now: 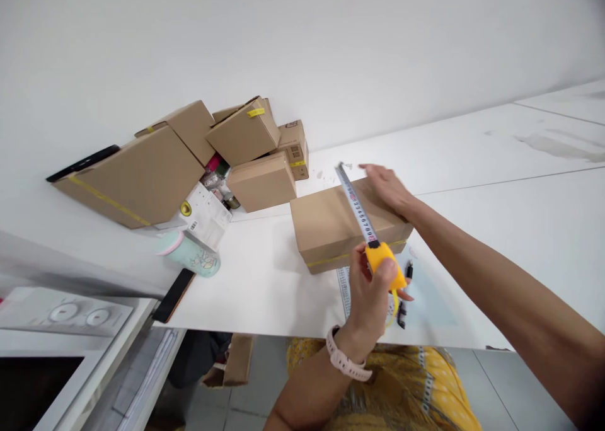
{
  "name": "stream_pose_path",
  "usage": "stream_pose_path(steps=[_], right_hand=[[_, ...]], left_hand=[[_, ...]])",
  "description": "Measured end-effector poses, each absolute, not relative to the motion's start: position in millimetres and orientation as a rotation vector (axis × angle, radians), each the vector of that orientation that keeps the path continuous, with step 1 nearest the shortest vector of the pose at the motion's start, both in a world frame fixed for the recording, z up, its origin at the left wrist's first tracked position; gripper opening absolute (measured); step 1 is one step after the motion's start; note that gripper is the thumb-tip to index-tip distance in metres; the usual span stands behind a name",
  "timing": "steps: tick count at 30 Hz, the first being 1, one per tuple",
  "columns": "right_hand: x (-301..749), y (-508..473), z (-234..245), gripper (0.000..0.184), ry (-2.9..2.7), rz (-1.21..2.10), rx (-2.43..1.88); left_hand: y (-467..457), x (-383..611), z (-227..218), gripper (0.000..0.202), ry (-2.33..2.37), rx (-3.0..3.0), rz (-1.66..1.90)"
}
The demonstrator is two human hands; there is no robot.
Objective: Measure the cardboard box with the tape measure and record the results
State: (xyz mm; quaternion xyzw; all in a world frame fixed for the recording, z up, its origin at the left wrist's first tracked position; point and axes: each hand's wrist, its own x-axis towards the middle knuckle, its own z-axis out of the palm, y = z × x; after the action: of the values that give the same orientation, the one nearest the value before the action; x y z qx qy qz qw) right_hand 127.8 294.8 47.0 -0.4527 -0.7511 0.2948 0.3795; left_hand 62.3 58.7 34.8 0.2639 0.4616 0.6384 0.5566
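Observation:
A brown cardboard box with yellow tape along its lower side lies on the white table. My left hand is closed around a yellow tape measure above the box's near edge. The extended metal blade slants across the box top, its end reaching past the far edge. My right hand rests at the far right of the box with fingers stretched out; part of it is hidden. Below the left hand lie a printed sheet and a black pen, both partly covered.
Several cardboard boxes are piled against the wall at the left. A mint bottle lies on its side beside a white package. A white appliance with dials stands at lower left. The table's front edge runs near my body.

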Motion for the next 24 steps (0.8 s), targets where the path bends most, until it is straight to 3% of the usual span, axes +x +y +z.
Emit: stream_pose_path(steps=[5,11,18,24], right_hand=[[183,266,16,0.051,-1.140,0.930,-1.235],[212,214,-30,0.063,-1.438,1.170,-1.193],[196,213,32,0.060,-1.645,0.838,-1.193],[175,238,54,0.053,-1.664,0.835,-1.333]], left_hand=[[5,6,13,0.079,1.387,0.787,1.728],[11,-50,-15,0.063,1.587,0.747,1.711],[49,-80,30,0.066,1.432,0.902,1.821],[52,-55,56,0.060,1.412,0.972,1.938]])
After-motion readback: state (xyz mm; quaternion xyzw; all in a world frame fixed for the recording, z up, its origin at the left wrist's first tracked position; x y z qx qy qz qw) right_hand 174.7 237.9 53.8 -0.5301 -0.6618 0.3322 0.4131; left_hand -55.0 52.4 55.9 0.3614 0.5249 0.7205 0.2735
